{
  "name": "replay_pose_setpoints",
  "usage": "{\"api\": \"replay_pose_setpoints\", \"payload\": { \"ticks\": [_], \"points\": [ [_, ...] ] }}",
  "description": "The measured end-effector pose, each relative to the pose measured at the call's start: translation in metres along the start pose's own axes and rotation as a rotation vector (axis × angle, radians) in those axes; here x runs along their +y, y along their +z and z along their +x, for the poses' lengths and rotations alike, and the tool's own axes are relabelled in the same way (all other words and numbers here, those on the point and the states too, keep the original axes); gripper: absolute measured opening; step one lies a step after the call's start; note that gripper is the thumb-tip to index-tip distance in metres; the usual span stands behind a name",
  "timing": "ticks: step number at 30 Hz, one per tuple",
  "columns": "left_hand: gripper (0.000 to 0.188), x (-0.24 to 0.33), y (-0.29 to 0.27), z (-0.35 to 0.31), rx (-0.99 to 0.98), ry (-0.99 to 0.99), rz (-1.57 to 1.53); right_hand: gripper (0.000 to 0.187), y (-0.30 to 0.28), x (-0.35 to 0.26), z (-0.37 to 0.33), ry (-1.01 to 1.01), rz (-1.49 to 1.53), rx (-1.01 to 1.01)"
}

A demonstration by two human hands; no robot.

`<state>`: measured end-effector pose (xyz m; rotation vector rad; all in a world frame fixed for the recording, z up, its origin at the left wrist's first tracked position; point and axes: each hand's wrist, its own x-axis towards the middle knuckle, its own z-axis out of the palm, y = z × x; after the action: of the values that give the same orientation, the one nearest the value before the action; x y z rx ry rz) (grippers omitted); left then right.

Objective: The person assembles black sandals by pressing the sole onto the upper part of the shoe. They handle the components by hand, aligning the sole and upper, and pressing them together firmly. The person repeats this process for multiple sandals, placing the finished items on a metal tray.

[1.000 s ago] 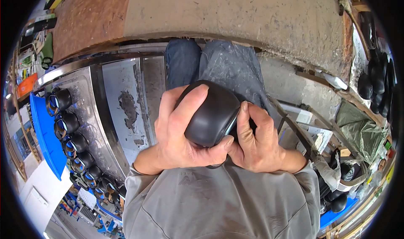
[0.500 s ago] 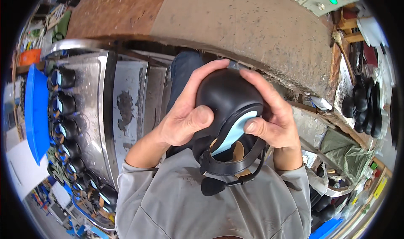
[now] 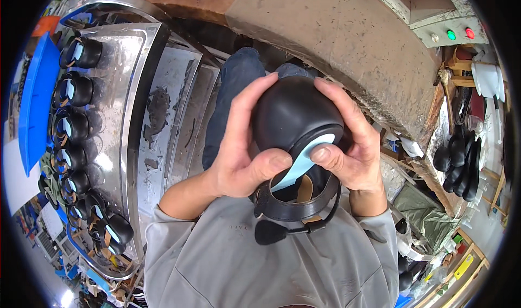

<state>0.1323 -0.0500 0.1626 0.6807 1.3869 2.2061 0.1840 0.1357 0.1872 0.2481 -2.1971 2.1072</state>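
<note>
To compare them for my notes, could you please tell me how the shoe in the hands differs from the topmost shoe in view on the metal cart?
The held shoe sits between the left hand and right hand, while the cart shoe rests on the metal cart. The held shoe's toe points forward; the cart shoe's points right. Both are black and round-toed, with light blue inside.

Between the left hand (image 3: 230, 167) and the right hand (image 3: 358, 159), the ankle-strap shoe (image 3: 293, 110) has a smooth, leather-like black toe with a satin sheen; its pale-blue insole (image 3: 305, 161) looks smooth and matt. Left of the left hand, the trolley top (image 3: 113, 129) is shiny, marked metal; farther left, the bin (image 3: 38, 112) is smooth blue plastic. Ahead of both hands, the workbench (image 3: 336, 42) looks dull, scuffed and rough-edged. Nearer the body, the grey shirt (image 3: 271, 272) is creased cloth.
</note>
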Motion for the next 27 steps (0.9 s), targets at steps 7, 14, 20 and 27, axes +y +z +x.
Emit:
{"api": "replay_pose_setpoints", "payload": {
  "ticks": [7, 14, 20, 27],
  "points": [
    [0.066, 0.049, -0.035, 0.012, -0.077, 0.014, 0.536, 0.076, 0.016, -0.009, 0.022, -0.107, -0.208, -0.148],
    [0.062, 0.057, -0.061, 0.012, -0.295, 0.293, 0.553, 0.074, 0.034, 0.017, 0.025, 0.036, 0.407, -0.16],
    [0.087, 0.048, -0.052, 0.007, -0.272, 0.335, 0.72, 0.088, 0.054, 0.037, 0.014, 0.038, 0.743, -0.302],
    [0.087, 0.053, -0.036, 0.015, -0.329, 0.374, 0.979, 0.09, 0.05, 0.04, -0.001, 0.087, 0.724, -0.221]
  ]
}}
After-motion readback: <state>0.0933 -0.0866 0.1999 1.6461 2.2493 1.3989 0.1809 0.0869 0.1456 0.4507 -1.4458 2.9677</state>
